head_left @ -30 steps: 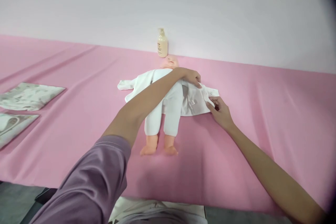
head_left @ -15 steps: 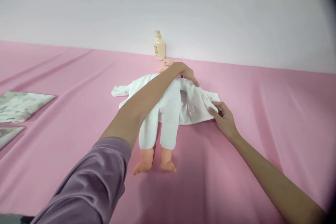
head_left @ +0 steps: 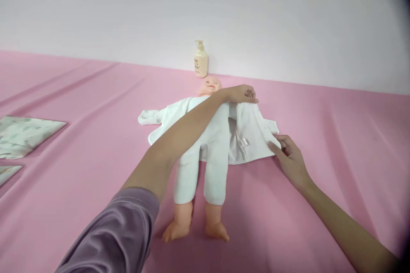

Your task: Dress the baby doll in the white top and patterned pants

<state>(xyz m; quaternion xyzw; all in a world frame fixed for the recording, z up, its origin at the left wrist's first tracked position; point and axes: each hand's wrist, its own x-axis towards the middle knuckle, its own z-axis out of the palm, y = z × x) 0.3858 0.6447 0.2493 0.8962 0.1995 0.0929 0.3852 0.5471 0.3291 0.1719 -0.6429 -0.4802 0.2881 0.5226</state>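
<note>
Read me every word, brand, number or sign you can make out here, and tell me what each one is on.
No text reads clearly.
Dark print on the cream plastic pump bottle: too small and blurred to read.
Small white tag inside the open white cloth jacket: its marks are too blurred to read.
Small grey marks on the jacket's sleeve ends: cannot tell whether they are letters.

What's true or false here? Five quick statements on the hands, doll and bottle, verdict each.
1. The left hand and the right hand are both at the white jacket. True.
2. The pump bottle stands upright beyond the doll. True.
3. The right hand holds the pump bottle. False: it pinches the white jacket's edge.
4. The left forearm crosses over the doll. True.
5. The doll's feet are covered. False: bare.
</note>
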